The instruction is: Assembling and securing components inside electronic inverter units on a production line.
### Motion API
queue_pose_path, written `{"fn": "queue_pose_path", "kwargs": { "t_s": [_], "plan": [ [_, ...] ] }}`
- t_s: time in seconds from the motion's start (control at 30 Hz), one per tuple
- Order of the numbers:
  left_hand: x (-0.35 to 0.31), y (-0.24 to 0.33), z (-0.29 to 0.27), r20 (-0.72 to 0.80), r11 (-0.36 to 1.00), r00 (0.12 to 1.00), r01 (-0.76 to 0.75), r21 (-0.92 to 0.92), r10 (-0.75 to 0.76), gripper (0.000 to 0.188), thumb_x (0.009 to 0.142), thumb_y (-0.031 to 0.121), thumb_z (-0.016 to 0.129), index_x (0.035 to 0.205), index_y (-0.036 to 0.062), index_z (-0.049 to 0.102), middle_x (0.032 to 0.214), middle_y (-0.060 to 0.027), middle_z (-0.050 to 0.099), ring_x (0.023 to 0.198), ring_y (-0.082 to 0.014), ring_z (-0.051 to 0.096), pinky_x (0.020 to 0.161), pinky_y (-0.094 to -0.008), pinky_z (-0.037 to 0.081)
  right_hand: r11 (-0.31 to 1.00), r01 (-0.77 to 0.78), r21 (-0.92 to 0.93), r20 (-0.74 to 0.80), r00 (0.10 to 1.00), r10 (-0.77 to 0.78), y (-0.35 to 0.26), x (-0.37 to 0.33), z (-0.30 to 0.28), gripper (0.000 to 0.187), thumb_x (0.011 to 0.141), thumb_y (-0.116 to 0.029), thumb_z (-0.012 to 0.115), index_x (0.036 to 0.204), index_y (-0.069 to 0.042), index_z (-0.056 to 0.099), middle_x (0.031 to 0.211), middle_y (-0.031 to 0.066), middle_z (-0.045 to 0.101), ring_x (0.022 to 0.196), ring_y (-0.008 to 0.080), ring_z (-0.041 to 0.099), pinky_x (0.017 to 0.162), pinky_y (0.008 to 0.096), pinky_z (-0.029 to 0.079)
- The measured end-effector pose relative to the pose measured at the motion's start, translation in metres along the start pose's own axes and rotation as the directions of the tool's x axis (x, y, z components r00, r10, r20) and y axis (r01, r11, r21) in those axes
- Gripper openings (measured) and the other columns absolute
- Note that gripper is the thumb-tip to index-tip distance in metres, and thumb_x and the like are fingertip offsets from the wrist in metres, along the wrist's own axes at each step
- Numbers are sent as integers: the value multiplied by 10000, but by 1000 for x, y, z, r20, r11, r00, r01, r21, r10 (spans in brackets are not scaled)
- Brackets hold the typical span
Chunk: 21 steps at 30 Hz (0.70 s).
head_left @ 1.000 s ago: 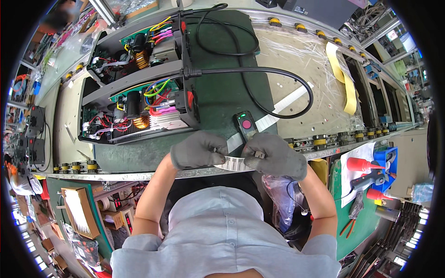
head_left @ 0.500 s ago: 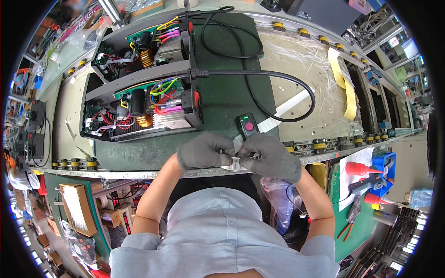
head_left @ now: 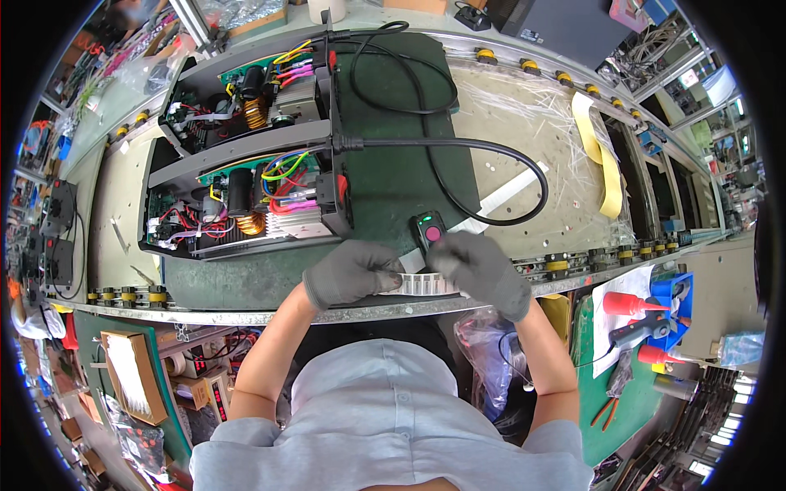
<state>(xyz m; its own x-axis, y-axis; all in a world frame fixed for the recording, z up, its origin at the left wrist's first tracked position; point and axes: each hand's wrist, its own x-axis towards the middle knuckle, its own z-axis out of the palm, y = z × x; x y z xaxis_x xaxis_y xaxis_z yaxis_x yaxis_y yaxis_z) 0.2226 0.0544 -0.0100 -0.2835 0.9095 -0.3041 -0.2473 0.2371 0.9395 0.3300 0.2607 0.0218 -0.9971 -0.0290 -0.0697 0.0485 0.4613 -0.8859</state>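
Note:
Both my hands wear grey gloves and are close together at the near edge of the bench. My left hand (head_left: 352,275) pinches the left end of a short white strip of labels (head_left: 424,284), which bows slightly between the hands. At the strip's other end, my right hand (head_left: 485,274) has its fingers closed on it; their tips are partly hidden. Just beyond lies a small black handheld device (head_left: 428,230) with a pink button and a green light. A longer white label strip (head_left: 491,202) runs from behind my hands toward the far right, passing beneath a black cable.
Two open metal housings with circuit boards (head_left: 246,200) stand on the green mat (head_left: 393,176) at left. A thick black cable (head_left: 491,146) loops rightward from the nearer one. Yellow tape (head_left: 604,164) and clear scraps lie at right. Red-nozzled bottles (head_left: 624,304) stand on a side table.
My hands have drawn apart, and more of the label strip shows between them. The right hand has risen slightly. The housings keep their places on the mat.

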Motion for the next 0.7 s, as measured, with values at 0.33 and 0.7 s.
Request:
{"fn": "queue_pose_path", "kwargs": {
  "t_s": [0.33, 0.7],
  "plan": [
    [-9, -7, 13, -267, 918, 955, -11, 396, 126, 119, 788, 132, 638, 822, 18, 636, 689, -57, 560, 639, -109, 507, 590, -272, 416, 640, -283, -715, -150, 955, 255, -16, 49, 14, 469, 755, -395, 652, 965, 15, 567, 949, 175, 576, 903, 322, 609, 768, 401, 501],
    [-9, -12, 19, -355, 901, 923, 19, 433, 151, 166, 772, 163, 643, 869, 29, 664, 724, -133, 602, 656, -204, 569, 616, -320, 442, 933, 34, -360, -380, 907, -180, -13, 21, -17, 338, 676, -128, 724, 980, -48, 598, 908, 104, 585, 846, 256, 601, 730, 326, 477]
  ]
}}
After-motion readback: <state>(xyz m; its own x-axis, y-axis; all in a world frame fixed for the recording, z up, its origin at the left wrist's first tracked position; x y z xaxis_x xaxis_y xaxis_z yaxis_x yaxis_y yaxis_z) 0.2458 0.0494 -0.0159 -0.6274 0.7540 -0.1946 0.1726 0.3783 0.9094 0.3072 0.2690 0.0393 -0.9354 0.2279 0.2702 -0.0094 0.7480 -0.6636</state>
